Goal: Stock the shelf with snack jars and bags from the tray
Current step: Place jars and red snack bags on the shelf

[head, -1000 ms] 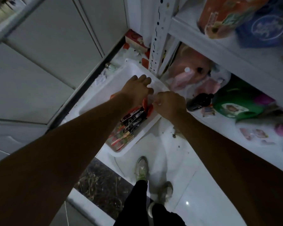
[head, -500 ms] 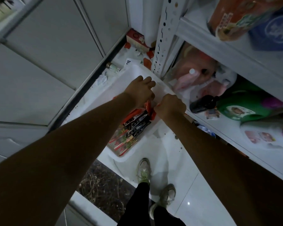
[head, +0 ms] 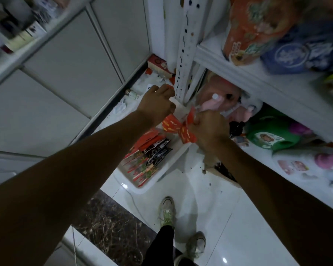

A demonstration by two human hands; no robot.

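Note:
A white tray (head: pixel 166 169) lies on the floor below me, holding red snack bags and black snack packets (head: pixel 156 152). Both my hands hold red snack bags (head: pixel 176 127) above the tray's far end. My left hand (head: pixel 156 106) grips the left side of the bundle, and my right hand (head: pixel 208 127) is closed on its right end. The bags hang in the air just in front of the white shelf upright (head: pixel 185 54). The shelf (head: pixel 277 83) rises to the right.
The lower shelf carries pink bottles (head: pixel 213 104), a dark bottle (head: pixel 236 127) and a green container (head: pixel 273 135). Orange (head: pixel 252 27) and blue (head: pixel 300 52) packs fill the upper shelf. Grey cabinet panels stand on the left. My feet (head: pixel 167 212) rest on the white floor tiles.
Both hands have risen out of the tray with the red snack bags, moving up and toward the shelf upright. The view has tilted with them.

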